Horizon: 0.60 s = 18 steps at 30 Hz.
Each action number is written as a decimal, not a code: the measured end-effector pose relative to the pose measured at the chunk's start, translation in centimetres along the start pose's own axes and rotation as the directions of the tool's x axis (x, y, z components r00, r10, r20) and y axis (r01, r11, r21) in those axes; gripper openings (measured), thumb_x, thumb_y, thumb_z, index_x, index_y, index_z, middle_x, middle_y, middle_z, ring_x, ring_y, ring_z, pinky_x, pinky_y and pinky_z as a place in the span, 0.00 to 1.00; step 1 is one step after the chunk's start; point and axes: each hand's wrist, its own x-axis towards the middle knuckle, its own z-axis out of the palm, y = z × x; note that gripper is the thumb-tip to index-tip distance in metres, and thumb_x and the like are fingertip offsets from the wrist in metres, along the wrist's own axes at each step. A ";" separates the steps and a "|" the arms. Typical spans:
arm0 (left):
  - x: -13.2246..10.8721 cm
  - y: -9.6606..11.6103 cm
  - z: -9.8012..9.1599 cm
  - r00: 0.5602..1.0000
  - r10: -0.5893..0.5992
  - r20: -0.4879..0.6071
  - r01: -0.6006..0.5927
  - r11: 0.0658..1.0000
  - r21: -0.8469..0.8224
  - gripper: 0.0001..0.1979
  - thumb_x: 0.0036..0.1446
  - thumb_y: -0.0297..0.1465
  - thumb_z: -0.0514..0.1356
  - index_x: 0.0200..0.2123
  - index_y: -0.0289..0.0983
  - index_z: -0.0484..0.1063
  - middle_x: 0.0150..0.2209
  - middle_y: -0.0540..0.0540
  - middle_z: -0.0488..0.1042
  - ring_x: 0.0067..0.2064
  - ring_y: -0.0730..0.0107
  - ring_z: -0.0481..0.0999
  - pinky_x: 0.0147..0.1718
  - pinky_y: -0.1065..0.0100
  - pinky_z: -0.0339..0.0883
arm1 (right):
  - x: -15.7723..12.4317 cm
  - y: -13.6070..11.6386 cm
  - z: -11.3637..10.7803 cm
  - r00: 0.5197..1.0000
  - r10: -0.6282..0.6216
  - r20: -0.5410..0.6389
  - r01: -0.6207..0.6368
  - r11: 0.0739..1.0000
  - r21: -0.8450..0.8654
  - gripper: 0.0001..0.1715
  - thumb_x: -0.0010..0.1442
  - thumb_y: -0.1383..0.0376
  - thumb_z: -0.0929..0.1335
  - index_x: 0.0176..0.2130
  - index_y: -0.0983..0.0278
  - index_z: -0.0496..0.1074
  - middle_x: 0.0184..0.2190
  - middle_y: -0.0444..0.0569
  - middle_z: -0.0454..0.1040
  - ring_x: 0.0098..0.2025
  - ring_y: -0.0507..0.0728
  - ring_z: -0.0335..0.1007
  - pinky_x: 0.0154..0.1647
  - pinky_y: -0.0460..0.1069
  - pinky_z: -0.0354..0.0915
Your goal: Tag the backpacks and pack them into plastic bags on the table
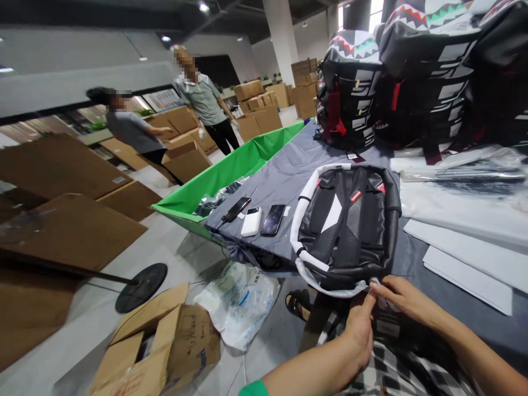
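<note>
Near edge of table (289,165): black backpack (346,228), white plastic film (308,273) around its rim.
Left hand (359,330) and right hand (406,300): grips look closed on film; soft, light, slippery, best held at this near edge.

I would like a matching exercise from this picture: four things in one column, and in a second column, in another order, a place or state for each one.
Things:
1. Flat black backpack
2. White power bank
3. Cardboard box
4. Patterned backpacks

Places or states:
A. Open on the floor
B. Standing at the far end of the table
C. Between two phones
D. White plastic along its edge

Right pairs: 1-D, 2-C, 3-A, 4-B
</note>
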 end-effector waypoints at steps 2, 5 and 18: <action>-1.6 0.9 -2.6 0.996 0.058 0.069 -0.074 0.964 0.255 0.29 0.48 0.54 0.69 0.43 0.36 0.81 0.46 0.36 0.81 0.50 0.48 0.79 0.54 0.51 0.70 | -1.0 0.0 -1.0 0.974 -0.068 -0.217 0.036 0.988 -0.148 0.35 0.59 0.34 0.62 0.34 0.61 0.74 0.26 0.47 0.74 0.26 0.57 0.69 0.28 0.50 0.66; -3.7 3.6 -6.4 0.857 0.390 0.337 -0.515 0.677 0.526 0.14 0.55 0.41 0.69 0.42 0.40 0.82 0.42 0.38 0.83 0.47 0.51 0.80 0.51 0.55 0.71 | -2.0 -1.0 -0.9 0.834 -0.363 -0.416 0.202 0.902 -0.381 0.23 0.64 0.45 0.66 0.45 0.58 0.76 0.33 0.50 0.77 0.31 0.58 0.74 0.34 0.51 0.70; 1.9 20.3 -3.2 0.526 0.627 0.574 -0.791 0.114 0.601 0.07 0.60 0.33 0.63 0.39 0.43 0.83 0.44 0.40 0.82 0.49 0.54 0.79 0.53 0.56 0.69 | 0.9 -0.1 -0.6 0.624 -0.727 -0.286 0.380 0.603 -0.702 0.22 0.69 0.46 0.62 0.44 0.56 0.78 0.36 0.50 0.81 0.33 0.60 0.80 0.31 0.52 0.76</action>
